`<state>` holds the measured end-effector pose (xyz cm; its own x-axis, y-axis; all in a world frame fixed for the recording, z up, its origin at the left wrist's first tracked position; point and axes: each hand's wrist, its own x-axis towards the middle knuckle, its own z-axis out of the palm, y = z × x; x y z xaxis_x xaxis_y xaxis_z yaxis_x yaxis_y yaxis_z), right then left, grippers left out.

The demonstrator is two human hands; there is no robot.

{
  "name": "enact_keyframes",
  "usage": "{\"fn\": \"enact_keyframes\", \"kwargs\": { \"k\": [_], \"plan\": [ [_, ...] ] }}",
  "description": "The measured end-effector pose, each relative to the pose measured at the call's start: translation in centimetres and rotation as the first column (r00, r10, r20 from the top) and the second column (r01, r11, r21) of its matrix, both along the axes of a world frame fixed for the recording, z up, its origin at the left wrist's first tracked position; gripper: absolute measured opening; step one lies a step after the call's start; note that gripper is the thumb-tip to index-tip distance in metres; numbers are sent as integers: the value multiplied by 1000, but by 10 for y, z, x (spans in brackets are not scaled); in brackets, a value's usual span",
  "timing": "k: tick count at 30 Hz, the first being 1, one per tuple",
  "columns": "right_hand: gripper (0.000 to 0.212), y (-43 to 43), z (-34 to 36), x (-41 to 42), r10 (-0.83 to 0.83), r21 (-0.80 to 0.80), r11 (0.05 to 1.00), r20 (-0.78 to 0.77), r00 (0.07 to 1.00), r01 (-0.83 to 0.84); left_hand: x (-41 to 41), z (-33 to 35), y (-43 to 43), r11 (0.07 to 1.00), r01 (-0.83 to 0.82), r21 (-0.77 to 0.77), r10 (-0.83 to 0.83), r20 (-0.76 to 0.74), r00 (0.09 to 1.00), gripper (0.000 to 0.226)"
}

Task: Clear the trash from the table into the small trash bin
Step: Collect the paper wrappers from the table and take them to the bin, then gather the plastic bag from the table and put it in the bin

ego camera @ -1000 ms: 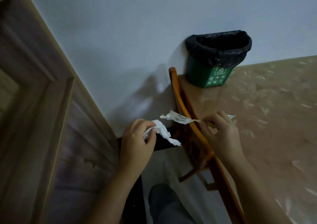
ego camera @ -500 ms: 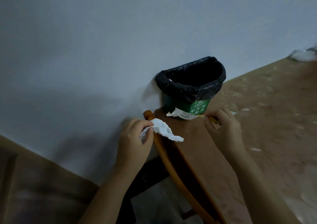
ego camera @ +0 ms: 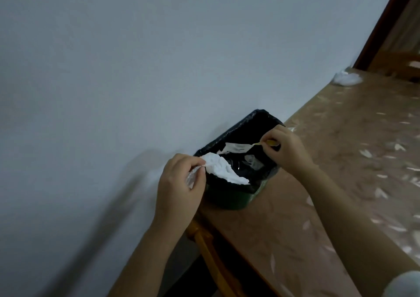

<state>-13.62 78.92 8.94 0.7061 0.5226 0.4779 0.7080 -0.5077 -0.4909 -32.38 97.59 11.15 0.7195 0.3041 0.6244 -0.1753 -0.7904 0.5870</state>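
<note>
We find the worktop [ego camera: 341,183] running along the wall from near to far, with the small trash bin [ego camera: 246,202] standing at its left edge against the wall. The bin's black liner [ego camera: 261,115] is folded over the rim and the mouth is open upward.

The left hand [ego camera: 179,183] is just outside the bin's left rim. Its thumb and fingers pinch one end of a crumpled tissue [ego camera: 222,168]. The right hand [ego camera: 284,148] is at the bin's right rim and pinches the yellowish end of a paper strip [ego camera: 236,148].

The relation that matters is this: the bin's mouth lies between the two hands and below both pieces. The tissue's long axis runs rightward from the left hand, crossing the near left rim, and its free tip is over the opening. The strip runs leftward from the right hand across the far half of the opening. The two hands are about equally close to the bin.

We judge that the coming move needs little more than loosening both pinches. The tissue's held end lies outside the rim, so it may catch on the liner unless the left hand shifts rightward first.

A white wad [ego camera: 346,77] remains at the far end of the worktop, well apart from the bin. A blurred pale object [ego camera: 404,283] at the near right corner cannot be identified.
</note>
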Motion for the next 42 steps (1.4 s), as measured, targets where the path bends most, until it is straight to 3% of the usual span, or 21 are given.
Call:
{"fn": "enact_keyframes", "kwargs": {
  "k": [10,13,18,27,34,38,42],
  "plan": [
    [24,22,-7,16,-43,-160,987,-138,990,20,52,-3,38,990,130,-58,-129,11,992,19],
    [26,13,-6,4,-80,-97,993,-141,987,67,68,-1,34,981,178,-71,-178,10,984,14],
    [23,-12,-11,-27,-240,76,966,-100,966,248,99,-5,17,957,285,-58,-287,-30,957,7],
    [20,-41,-27,-70,-550,35,834,-35,834,551,157,-19,-7,929,369,-8,-366,-147,919,6],
    [20,-47,-30,-87,-593,36,804,-27,805,594,165,-32,-14,918,355,177,-300,-275,913,18],
    [19,-46,-34,-100,-630,26,775,-33,776,631,137,-37,-20,861,393,322,-326,-243,914,22],
    [21,-48,-51,-124,-693,10,719,-44,719,694,99,-43,-37,794,494,353,-435,-238,868,35]
  ]
}}
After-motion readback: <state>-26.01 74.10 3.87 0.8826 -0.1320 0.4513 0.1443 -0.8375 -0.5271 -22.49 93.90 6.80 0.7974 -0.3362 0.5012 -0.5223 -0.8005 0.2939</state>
